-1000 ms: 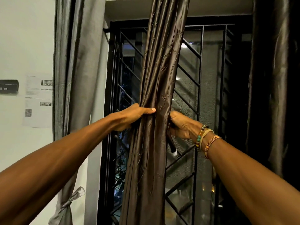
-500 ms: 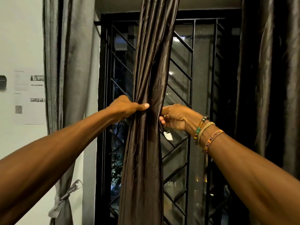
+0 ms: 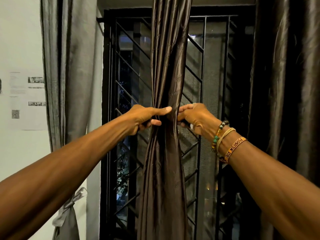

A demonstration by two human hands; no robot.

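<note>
Two hands grip my gathered brown curtain (image 3: 166, 70). Left hand (image 3: 143, 116) curls round its left side. Right hand (image 3: 195, 118) pinches its right side.

Counts:
- Curtains x3: grey curtain (image 3: 74, 84) left, brown curtain (image 3: 168, 66) centre, dark curtain (image 3: 285, 84) right.
- Hands x2: left hand (image 3: 140, 116), right hand (image 3: 197, 118).
- Bracelets x3, all on the right wrist: beaded bracelet (image 3: 218, 132), cord band (image 3: 225, 135), woven band (image 3: 233, 148).
- Grille (image 3: 204, 66) x1.
- Tie (image 3: 72, 203) x1, on the grey curtain.
- Paper (image 3: 22, 101) on the wall: 1 sheet or 2, can't tell; its edge is behind the grey curtain.
</note>
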